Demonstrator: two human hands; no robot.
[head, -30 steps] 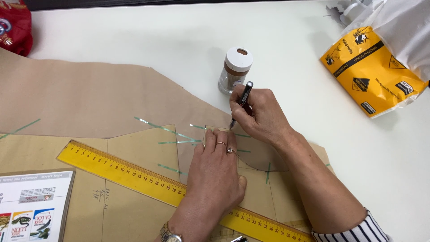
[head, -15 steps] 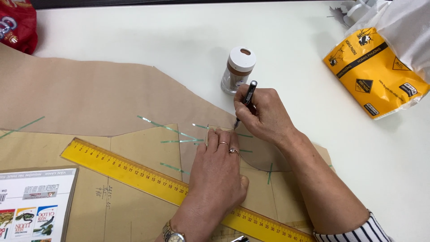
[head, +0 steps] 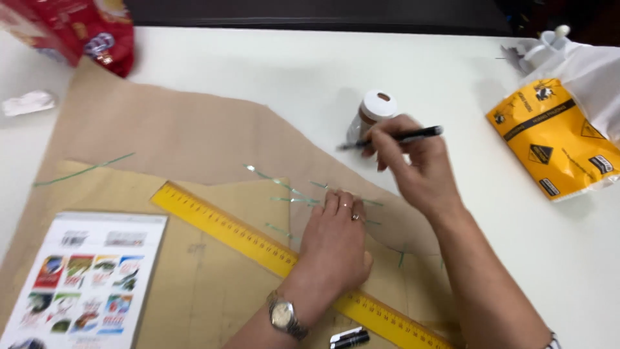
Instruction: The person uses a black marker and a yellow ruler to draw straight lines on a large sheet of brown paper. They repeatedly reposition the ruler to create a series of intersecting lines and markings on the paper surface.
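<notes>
Pressing flat on the brown pattern paper (head: 194, 139), the left hand (head: 336, 242) lies palm down with its fingers spread, holding nothing, its heel across the yellow ruler (head: 258, 242) that runs diagonally over the sheet. The right hand (head: 420, 168) hovers just above and to the right, its fingers pinched round a black pen (head: 394, 137); the pen lies nearly level, tip pointing left, clear of the paper and close to a small jar with a white lid (head: 373, 111) standing on the white table (head: 271, 64). Green lines (head: 290, 192) are drawn on the paper just beyond the left fingertips.

Judging by this, the ruler looks likeliest to give trouble: only the heel of the hand bears on it, so a shift of weight could let the long free end swing and throw off any line ruled against it. The pen's tip sits near the jar, and a careless sweep of the right hand might knock it over. The paper's upper layer is loose at its edges, so pushing sideways could crease it or slide it out of register with the sheet beneath. A printed booklet (head: 90, 278) rests on the lower left, a yellow packet (head: 555, 145) lies well apart at right
</notes>
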